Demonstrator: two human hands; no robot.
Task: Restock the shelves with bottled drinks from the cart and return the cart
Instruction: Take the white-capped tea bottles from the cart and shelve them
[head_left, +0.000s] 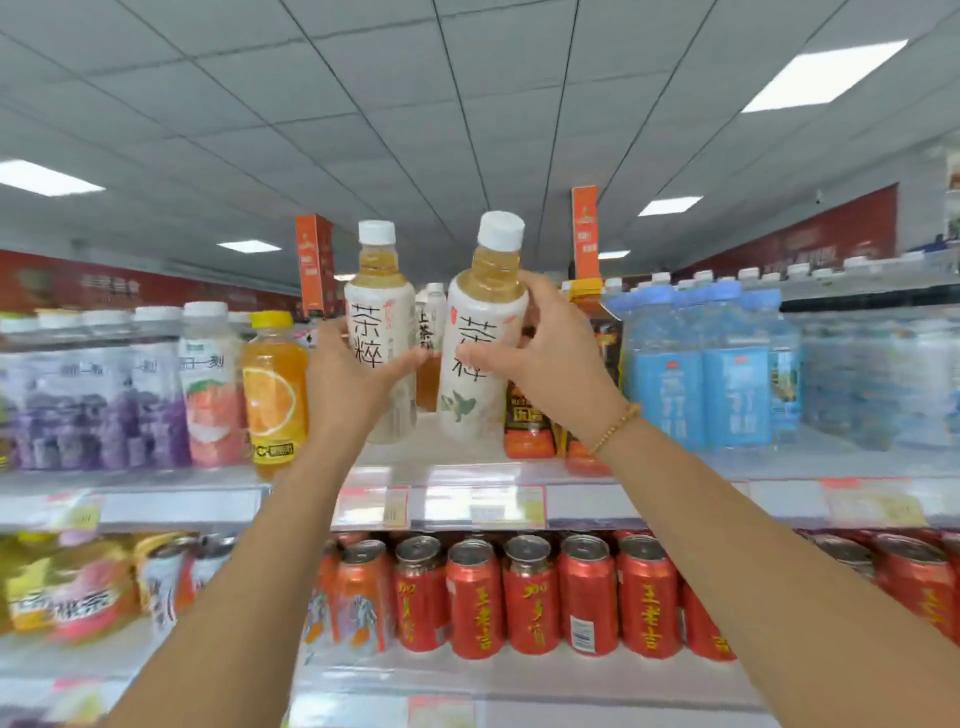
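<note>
Upright tea bottle (375, 317), gripped by my left hand (349, 375), is at twelve o'clock over the top shelf (623, 470), with blue bottles (701, 374) at three. My right hand (545, 353) grips the tilted tea bottle (480, 364) just beside it.

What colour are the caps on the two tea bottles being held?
White, on both tea bottles; seen in the head view.

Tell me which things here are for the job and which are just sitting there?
For the job:
left tea bottle, gripped by the left hand
right tea bottle, gripped by the right hand
upper shelf

Just sitting there:
orange juice bottle
purple bottles
blue bottles
red cans one shelf down
</note>
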